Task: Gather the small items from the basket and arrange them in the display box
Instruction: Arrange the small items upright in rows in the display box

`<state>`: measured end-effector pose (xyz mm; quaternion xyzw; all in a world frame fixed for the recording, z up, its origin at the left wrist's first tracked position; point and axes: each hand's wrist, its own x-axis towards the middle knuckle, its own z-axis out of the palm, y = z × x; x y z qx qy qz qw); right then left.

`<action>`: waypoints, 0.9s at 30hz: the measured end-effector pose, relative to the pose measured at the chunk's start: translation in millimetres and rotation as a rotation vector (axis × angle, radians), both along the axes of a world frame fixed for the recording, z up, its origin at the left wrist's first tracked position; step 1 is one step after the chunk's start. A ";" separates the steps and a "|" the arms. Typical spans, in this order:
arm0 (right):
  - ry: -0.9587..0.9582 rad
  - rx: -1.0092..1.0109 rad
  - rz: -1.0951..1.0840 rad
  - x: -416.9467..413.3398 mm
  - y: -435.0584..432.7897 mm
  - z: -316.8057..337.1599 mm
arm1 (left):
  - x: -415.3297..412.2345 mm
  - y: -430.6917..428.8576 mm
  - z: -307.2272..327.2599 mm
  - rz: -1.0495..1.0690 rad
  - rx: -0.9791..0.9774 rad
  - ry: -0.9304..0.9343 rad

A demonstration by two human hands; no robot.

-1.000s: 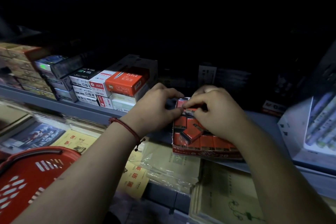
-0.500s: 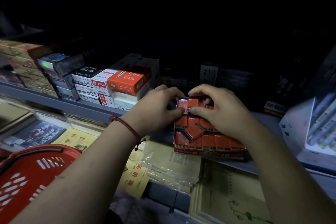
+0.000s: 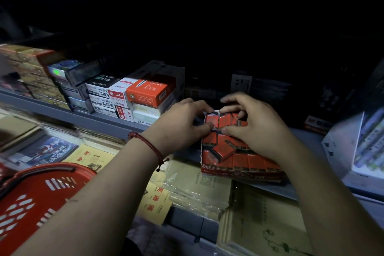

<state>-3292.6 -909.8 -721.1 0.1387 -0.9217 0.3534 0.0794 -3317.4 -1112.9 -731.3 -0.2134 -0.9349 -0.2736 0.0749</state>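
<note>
The red basket (image 3: 31, 210) sits nearest, lower left, cut off by the frame edge; its inside does not show. Past it lie yellow booklets (image 3: 158, 199) with red Chinese characters and plastic-wrapped notebooks (image 3: 199, 189) whose print is too dim to read.

The display box (image 3: 241, 175) rests on the grey shelf (image 3: 99, 119) above them, with "2B" legible on its front wall. The small red packets (image 3: 223, 149) fill it, several marked "2B". Most lie in rows, but 1 lies askew near the middle.

Both hands meet at the box's far row. The left hand (image 3: 180, 124), with a red cord bracelet (image 3: 149, 145) on its wrist, pinches the corner packet (image 3: 212, 120) between thumb and forefinger. The right hand (image 3: 255, 129) clamps thumb and curled fingers on the small red packets just beside it and hides much of that row.

To the left stand stacked boxes (image 3: 116, 97) printed "deli" and "S207", upside down, and an orange carton (image 3: 149, 89), also "deli". At far right a red box (image 3: 318, 124) reads roughly "M&G", blurred, and a pen carton (image 3: 365, 143) is cut off. The shelf's back is too dark to make out.
</note>
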 end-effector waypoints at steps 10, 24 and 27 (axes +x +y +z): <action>0.086 0.164 -0.041 2.9 -2.9 -0.9 | 3.7 1.1 3.7 0.021 -0.073 0.008; 0.120 -0.189 -0.211 -2.6 -0.6 0.0 | 2.2 21.1 0.8 -0.021 -0.070 -0.075; 0.114 -0.252 -0.220 -0.7 1.2 2.2 | 1.0 24.1 2.3 -0.021 -0.066 -0.138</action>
